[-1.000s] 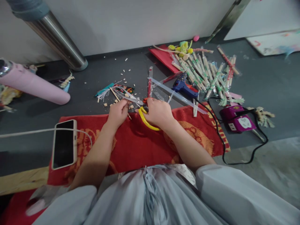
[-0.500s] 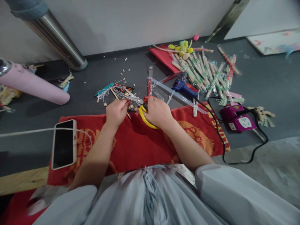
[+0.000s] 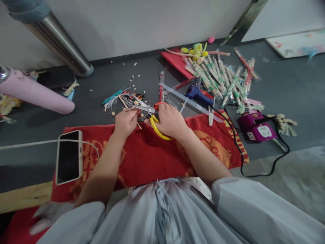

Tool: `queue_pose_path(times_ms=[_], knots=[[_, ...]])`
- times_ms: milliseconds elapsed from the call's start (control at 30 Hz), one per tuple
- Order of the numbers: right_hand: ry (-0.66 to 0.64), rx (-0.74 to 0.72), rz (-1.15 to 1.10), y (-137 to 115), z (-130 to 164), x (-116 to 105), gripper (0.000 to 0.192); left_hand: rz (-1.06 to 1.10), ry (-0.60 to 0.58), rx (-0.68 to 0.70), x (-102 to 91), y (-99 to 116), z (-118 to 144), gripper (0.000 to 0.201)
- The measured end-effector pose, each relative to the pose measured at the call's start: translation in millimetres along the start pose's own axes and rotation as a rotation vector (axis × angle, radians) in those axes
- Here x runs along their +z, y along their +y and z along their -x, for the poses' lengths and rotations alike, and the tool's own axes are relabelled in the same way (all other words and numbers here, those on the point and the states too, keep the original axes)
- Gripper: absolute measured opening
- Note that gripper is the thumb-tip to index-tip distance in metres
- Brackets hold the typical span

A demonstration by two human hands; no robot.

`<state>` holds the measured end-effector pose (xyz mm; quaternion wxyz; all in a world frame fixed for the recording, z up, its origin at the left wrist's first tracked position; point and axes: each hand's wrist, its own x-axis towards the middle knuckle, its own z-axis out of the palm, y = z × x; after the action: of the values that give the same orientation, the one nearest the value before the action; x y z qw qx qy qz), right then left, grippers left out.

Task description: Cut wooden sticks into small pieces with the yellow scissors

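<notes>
My right hand [image 3: 170, 121] is closed on scissors [image 3: 159, 130] with a yellow lower handle loop and an orange upper one. Their blades [image 3: 143, 107] stand apart and point left, over the fingertips of my left hand [image 3: 126, 122]. That hand is pinched; what its fingers hold is hidden. A thin wooden stick [image 3: 122, 101] runs down toward the left hand, and a stick end shows below it. Around the blades lie small cut wooden bits [image 3: 113, 114], a tuft of white strands [image 3: 110, 103] and a teal piece [image 3: 111, 97].
Both forearms cross a red towel [image 3: 149, 152]. To the left are a phone [image 3: 68, 157] with a white cable and a pink bottle [image 3: 38, 91]. At right lie a blue glue gun [image 3: 200, 95], clear glue sticks [image 3: 190, 101], wrapped sticks [image 3: 215, 76] and a purple power socket [image 3: 255, 127].
The orange handle loop has risen slightly and the scissor blades look wider apart. My left hand stays in nearly the same place.
</notes>
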<state>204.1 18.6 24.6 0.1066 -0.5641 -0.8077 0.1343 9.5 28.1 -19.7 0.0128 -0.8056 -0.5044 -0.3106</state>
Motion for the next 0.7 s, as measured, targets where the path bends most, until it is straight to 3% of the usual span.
queue_pose_path(times_ms=[700], knots=[[-0.053, 0.076, 0.09, -5.2, -0.6, -5.5, 0.067, -0.112, 0.025, 0.058, -2.6, 1.3, -2.0, 0.034]])
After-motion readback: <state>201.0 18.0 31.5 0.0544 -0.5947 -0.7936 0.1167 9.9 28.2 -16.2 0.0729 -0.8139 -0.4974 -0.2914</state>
